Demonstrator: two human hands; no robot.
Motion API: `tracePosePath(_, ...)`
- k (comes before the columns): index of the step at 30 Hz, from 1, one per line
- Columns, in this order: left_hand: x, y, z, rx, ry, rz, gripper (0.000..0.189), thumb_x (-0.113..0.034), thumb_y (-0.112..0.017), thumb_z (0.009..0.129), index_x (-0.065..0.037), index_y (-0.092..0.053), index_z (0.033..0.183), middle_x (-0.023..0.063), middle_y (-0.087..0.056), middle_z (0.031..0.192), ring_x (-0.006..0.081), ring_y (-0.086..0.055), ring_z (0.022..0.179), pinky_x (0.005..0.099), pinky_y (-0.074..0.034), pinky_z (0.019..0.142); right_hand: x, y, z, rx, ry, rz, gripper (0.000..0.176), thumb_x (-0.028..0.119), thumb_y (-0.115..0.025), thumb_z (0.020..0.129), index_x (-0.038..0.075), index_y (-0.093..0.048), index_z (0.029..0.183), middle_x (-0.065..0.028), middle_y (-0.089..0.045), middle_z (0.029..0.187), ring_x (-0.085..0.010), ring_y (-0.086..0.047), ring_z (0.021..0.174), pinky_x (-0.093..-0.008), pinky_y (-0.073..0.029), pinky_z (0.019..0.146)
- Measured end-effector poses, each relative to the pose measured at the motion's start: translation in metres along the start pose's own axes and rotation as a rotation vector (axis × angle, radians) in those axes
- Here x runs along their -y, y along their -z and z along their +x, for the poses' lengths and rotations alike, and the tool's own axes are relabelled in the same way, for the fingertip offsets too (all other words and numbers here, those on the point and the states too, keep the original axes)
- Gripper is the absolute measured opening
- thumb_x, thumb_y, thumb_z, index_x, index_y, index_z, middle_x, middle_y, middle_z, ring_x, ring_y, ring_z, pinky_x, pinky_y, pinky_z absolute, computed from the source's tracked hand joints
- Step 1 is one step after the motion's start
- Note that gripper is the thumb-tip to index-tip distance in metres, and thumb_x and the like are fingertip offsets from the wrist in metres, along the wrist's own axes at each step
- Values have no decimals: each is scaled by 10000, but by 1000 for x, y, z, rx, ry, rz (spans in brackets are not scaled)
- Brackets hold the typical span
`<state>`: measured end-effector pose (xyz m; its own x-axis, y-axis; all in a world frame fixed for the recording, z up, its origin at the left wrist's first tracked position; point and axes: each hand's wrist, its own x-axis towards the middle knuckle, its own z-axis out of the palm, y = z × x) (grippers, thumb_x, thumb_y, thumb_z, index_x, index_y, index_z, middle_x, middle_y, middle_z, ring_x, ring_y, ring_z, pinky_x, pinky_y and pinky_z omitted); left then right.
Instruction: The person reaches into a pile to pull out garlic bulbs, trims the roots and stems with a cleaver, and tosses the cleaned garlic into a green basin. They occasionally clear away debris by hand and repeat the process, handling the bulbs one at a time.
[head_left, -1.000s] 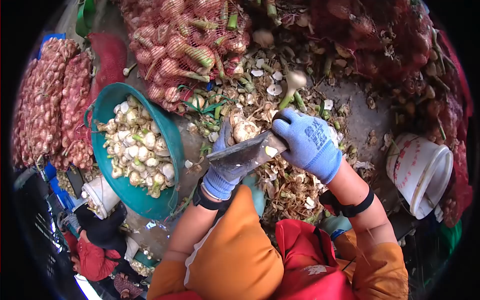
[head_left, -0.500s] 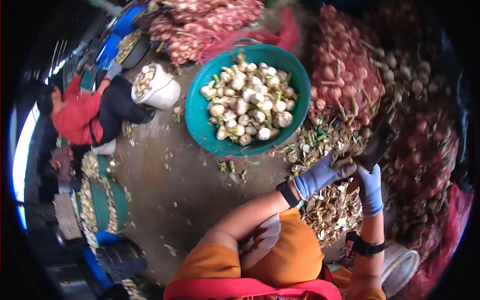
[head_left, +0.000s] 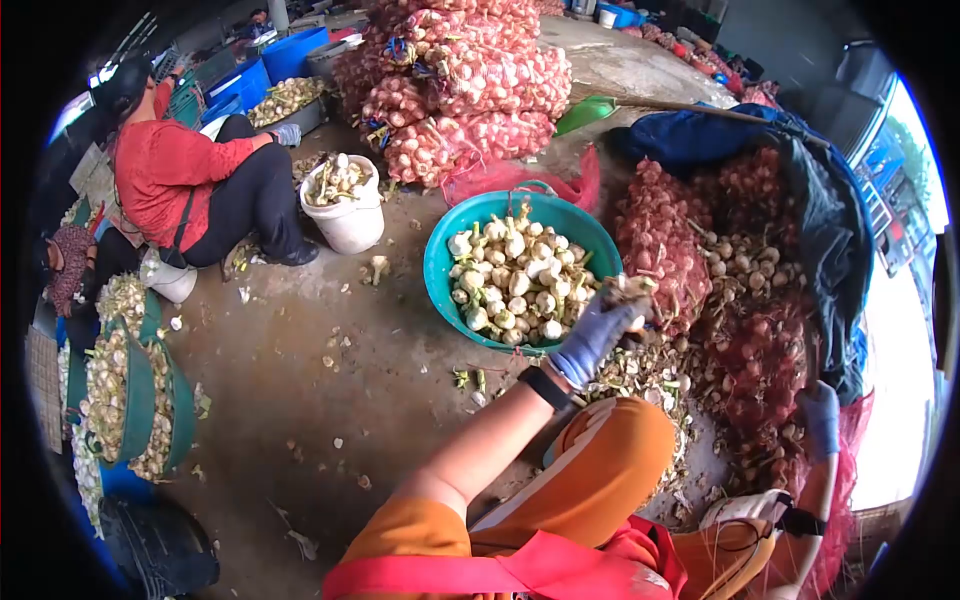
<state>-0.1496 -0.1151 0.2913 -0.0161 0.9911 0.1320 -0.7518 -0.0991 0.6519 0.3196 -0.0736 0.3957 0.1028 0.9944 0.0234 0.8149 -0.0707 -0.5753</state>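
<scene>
My left hand [head_left: 598,335], in a blue work glove with dark-stained fingers, is closed around a garlic bulb [head_left: 630,288] with ragged brownish skin. It is over the right rim of a green tub [head_left: 440,285] that holds trimmed garlic bulbs [head_left: 518,283]. Far out to the right, my gloved right hand [head_left: 820,418] is beside the blue tarp and the red mesh. Its fingers look curled, but what they hold cannot be made out. Between my hands lies a heap of garlic skins and trimmings [head_left: 655,385].
Red mesh sacks of garlic [head_left: 480,85] are stacked at the back. Loose bulbs [head_left: 752,268] and more sacks lie on the right by a blue tarp [head_left: 825,230]. A co-worker in red [head_left: 180,160] sits at left near a white bucket [head_left: 350,222]. Filled green tubs [head_left: 128,400] stand at lower left.
My hands have parted: the left went toward the tub with the garlic bulb, the right swung out to the right. The dark blade-like tool seen between them is no longer clearly visible. The view tilted up.
</scene>
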Motion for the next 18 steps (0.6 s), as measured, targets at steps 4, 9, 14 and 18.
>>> tracePosePath(4,-39,26,-20,-66,85,-8,276,-183,-724,884,-133,-608,1130,5,-682,967,140,-682,740,234,-532,571,40,60,-47,-58,-33,-160,62,106,-641,821,46,-642,838,-10,-566,603,-95,-478,469,-291,-377,440)
tracePosePath(9,-49,50,-34,-14,55,33,334,-267,-719,887,-130,-603,1169,6,-685,988,143,-680,780,237,-512,619,27,139,-66,-328,352,-869,117,111,-614,789,-3,-622,810,-196,-627,750,-370,-607,716,-465,-486,666)
tracePosePath(14,-86,45,-54,-94,49,66,373,-245,-733,880,-151,-585,1209,19,-682,982,130,-666,689,228,-503,531,-67,295,-32,-416,489,-633,167,119,-546,928,6,-587,1044,-118,-537,794,-255,-539,754,-402,-453,637)
tracePosePath(18,-103,50,-59,-91,-23,-21,298,-123,-686,908,-83,-578,1183,29,-660,1011,151,-676,881,248,-579,640,-20,293,-33,-395,434,-849,133,117,-528,922,13,-595,973,-67,-425,645,-155,-414,558,-337,-422,534)
